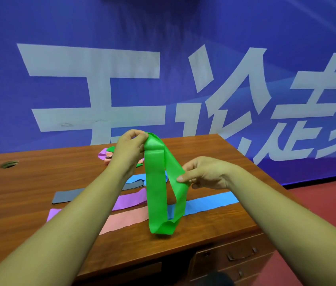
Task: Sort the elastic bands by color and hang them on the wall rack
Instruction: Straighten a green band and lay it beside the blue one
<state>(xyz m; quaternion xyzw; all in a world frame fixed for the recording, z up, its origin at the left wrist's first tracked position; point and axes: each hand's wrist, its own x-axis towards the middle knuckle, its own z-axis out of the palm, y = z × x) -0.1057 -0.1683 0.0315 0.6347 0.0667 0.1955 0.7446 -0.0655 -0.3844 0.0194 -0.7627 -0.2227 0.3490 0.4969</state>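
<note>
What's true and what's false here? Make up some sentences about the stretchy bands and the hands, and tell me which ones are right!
1. The left hand and the right hand both hold the green band. True.
2. A grey band lies on the desk. True.
3. The green band lies flat on the desk. False: the hands hold it up, and it hangs as a loop.
4. One band hangs on a rack. False: no rack shows, and the long blue band lies flat on the desk.
5. The wall is red. False: the wall is blue with big white characters.
</note>
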